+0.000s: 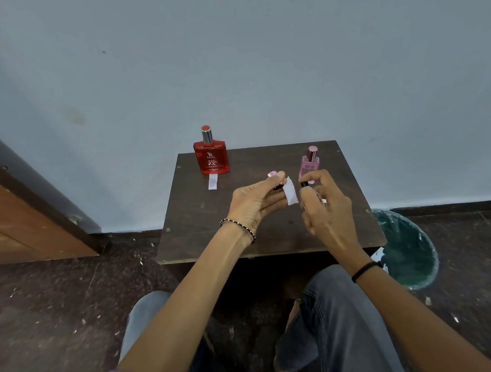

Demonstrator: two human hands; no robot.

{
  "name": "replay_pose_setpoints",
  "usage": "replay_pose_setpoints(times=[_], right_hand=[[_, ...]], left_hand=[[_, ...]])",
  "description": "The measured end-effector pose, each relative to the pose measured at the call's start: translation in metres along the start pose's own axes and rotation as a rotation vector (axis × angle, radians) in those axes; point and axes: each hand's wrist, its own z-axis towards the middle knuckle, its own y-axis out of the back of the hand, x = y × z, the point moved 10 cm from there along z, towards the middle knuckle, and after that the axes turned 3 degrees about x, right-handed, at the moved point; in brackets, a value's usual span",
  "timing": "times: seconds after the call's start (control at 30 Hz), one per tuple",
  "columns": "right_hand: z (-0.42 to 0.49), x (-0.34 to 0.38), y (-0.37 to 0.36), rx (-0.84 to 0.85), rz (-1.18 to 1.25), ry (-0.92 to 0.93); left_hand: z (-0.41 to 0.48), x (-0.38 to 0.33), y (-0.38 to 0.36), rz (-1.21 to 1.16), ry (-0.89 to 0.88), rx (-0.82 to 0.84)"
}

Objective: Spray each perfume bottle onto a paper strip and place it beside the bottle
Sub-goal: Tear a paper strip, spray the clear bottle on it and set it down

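Note:
On the small dark table (206,217), a red perfume bottle (211,156) stands at the back left with a white paper strip (212,183) lying just in front of it. A pink capped bottle (309,163) stands at the back right. Above the table's middle, my left hand (253,199) holds a white paper strip (291,194) and a pink cap (272,175). My right hand (326,206) is curled round a small bottle whose black spray head (304,184) points at that strip. The rest of that bottle is hidden.
The table stands against a grey wall. A bin with a green liner (409,250) sits on the floor at the table's right. A wooden door (25,222) is at the left. My knees are below the table's front edge.

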Motion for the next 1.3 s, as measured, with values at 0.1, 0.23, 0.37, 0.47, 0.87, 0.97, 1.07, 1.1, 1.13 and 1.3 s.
replay_pose_setpoints(times=[0.1, 0.23, 0.37, 0.47, 0.87, 0.97, 1.07, 1.1, 1.13, 1.3], right_hand=[[-0.004, -0.019, -0.001, 0.031, 0.303, -0.206], [-0.008, -0.034, -0.014, 0.093, 0.420, -0.458], [-0.010, -0.033, -0.030, 0.207, 0.548, -0.532], [-0.012, -0.030, -0.039, 0.286, 0.592, -0.544], [-0.011, -0.034, -0.038, 0.303, 0.687, -0.510], [-0.010, -0.036, -0.032, 0.282, 0.669, -0.508], [-0.014, -0.037, -0.032, 0.303, 0.612, -0.525], [-0.015, -0.036, -0.033, 0.320, 0.583, -0.526], [-0.017, -0.035, -0.035, 0.338, 0.549, -0.524], [-0.016, -0.034, -0.043, 0.346, 0.322, -0.525]], left_hand=[[-0.001, 0.001, 0.002, 0.002, 0.002, -0.002], [-0.002, 0.003, 0.005, 0.014, -0.004, -0.013], [-0.001, 0.003, 0.005, 0.026, -0.011, -0.019], [-0.002, 0.003, 0.005, 0.038, -0.015, -0.027], [-0.003, -0.002, 0.006, -0.018, -0.048, -0.009], [-0.004, -0.004, 0.008, -0.027, -0.050, -0.008], [-0.004, -0.004, 0.006, -0.028, -0.050, -0.006], [-0.004, -0.004, 0.006, -0.026, -0.050, -0.005], [-0.004, -0.004, 0.005, -0.021, -0.051, -0.004], [-0.006, -0.001, -0.003, 0.030, -0.060, 0.020]])
